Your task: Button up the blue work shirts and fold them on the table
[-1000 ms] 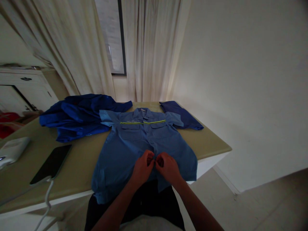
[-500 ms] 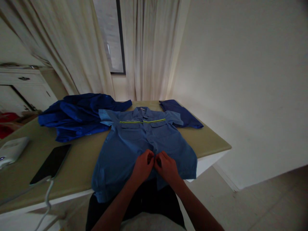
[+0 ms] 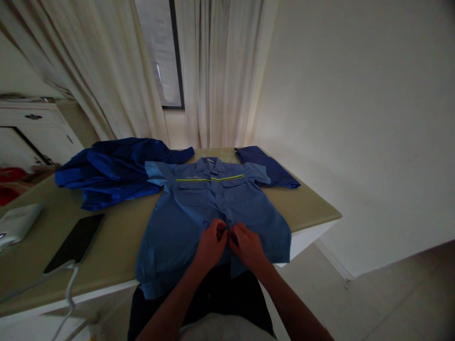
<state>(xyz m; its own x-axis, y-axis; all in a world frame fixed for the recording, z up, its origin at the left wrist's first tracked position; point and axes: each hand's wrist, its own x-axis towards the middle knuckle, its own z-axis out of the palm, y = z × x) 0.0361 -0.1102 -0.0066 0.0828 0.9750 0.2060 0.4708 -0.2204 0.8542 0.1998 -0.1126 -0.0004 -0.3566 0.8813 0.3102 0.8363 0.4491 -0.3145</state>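
Observation:
A light blue short-sleeved work shirt (image 3: 185,213) with a yellow-green chest stripe lies flat, front up, on a beige table (image 3: 313,208). Its hem hangs over the near edge. My left hand (image 3: 209,244) and my right hand (image 3: 247,246) meet at the shirt's front placket, low down near the hem. Both hands are closed in a pinch on the placket fabric, fingertips almost touching. What sits between the fingertips is too small to make out.
A heap of dark blue clothing (image 3: 113,168) lies at the table's back left, another dark blue piece (image 3: 266,166) at the back right. A black tablet (image 3: 76,241) with a white cable and a white device (image 3: 16,222) sit at the left. Curtains hang behind; a wall stands right.
Both hands have crept slightly up the placket, still pinched together. The shirt has not shifted.

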